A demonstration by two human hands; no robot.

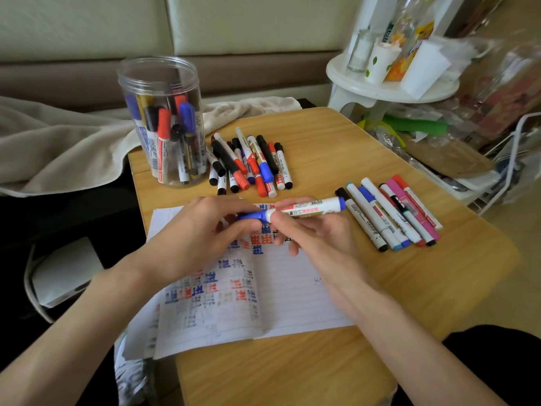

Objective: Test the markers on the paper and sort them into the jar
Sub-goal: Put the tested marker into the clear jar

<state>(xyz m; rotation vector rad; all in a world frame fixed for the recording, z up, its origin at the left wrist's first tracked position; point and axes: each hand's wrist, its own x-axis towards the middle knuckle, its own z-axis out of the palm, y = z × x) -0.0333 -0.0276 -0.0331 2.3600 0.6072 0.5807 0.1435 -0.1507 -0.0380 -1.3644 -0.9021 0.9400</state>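
1. The left hand [199,230] pinched the blue cap [251,215] of a white-barrelled marker [307,208], while the right hand [316,230] gripped its barrel between thumb and fingers.
2. Beyond the left hand stood a clear jar [159,83], lidless and upright, holding blue-, red- and black-capped markers on end.
3. The held marker was just above the paper [292,288]. Its long axis ran from hand to hand, with the cap end toward the left hand and the blue tail pointing right and slightly away.
4. A loose pile of markers [248,162] lay beyond both hands, and a row of markers [392,212] lay just right of the right hand.
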